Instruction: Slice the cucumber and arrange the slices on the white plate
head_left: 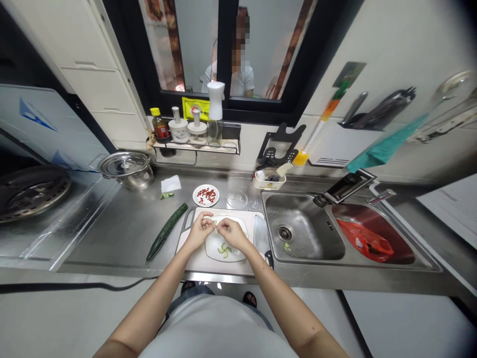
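Note:
Both hands meet over a white plate (210, 252) on a pale cutting board (238, 268). My left hand (202, 229) pinches something too small to make out, and my right hand (230, 232) has its fingertips closed against the same spot. Green-edged cucumber slices (224, 250) lie fanned on the plate below. A knife (261, 236) rests along the board's right side. Left of the board lies a long cucumber (166, 232). Behind it, a small white dish (206, 195) holds red pieces. Some slices (167, 195) sit beside a white paper (171, 184).
A lidded steel pot (128, 169) stands at the back left. On the right is a sink (305, 228) with a red bag (367, 241) in its second basin. Bottles stand on a wall rack (197, 146). A person (244, 79) shows in the window glass.

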`<action>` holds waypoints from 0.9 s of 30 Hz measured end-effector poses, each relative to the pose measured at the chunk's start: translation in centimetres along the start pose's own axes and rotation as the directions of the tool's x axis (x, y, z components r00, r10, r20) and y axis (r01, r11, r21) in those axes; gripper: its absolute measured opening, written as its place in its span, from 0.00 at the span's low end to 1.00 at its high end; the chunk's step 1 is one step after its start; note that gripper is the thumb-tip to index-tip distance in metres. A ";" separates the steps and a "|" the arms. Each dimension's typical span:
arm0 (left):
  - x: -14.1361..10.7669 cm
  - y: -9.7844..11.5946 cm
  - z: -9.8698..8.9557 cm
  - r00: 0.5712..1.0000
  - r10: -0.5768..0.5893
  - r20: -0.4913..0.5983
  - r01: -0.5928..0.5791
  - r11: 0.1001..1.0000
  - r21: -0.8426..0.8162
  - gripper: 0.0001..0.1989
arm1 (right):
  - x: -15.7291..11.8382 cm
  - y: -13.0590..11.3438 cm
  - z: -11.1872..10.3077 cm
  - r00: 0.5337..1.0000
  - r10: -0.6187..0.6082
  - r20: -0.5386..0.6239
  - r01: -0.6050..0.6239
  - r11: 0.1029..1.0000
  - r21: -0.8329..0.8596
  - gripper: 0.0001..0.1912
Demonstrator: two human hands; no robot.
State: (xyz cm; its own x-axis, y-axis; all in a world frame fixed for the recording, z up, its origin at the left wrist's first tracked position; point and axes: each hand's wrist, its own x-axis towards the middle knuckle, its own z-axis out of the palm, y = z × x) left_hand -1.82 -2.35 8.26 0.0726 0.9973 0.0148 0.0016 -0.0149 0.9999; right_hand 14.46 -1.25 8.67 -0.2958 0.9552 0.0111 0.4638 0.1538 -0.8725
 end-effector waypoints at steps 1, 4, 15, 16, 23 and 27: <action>0.0 -0.2 0.0 1.000 0.010 0.001 -0.010 1.000 0.013 0.19 | 0.2 0.3 0.1 1.000 0.025 0.013 -0.026 0.999 0.029 0.06; 0.1 -1.0 -0.2 0.999 0.031 0.011 -0.032 0.999 0.044 0.19 | 0.6 1.1 0.5 0.996 0.083 0.041 -0.086 0.994 0.074 0.06; 0.8 -4.4 -1.0 0.999 -0.033 -0.017 0.037 0.951 0.308 0.13 | 1.5 2.8 1.7 0.977 0.187 0.102 -0.178 0.980 -0.091 0.09; 0.8 -4.6 -0.9 0.999 -0.045 -0.021 0.050 0.940 0.338 0.13 | 1.6 2.8 1.8 0.974 0.197 0.108 -0.184 0.976 -0.120 0.09; 0.8 -4.8 -0.6 0.995 -0.098 -0.034 0.099 0.803 0.588 0.14 | 1.5 3.1 3.1 0.962 0.251 0.105 -0.220 0.945 -0.241 0.09; 0.7 -4.5 -0.4 0.995 -0.095 -0.012 0.075 0.695 0.715 0.14 | 1.6 3.1 3.7 0.958 0.271 0.093 -0.228 0.918 -0.325 0.08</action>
State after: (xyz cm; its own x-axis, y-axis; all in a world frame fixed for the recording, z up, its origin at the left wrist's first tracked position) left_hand -2.15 -1.51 3.80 0.0602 0.9950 -0.0801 0.7196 0.0124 0.6943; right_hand 12.36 -0.20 4.15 -0.2357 0.9333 -0.2710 0.7644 0.0059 -0.6447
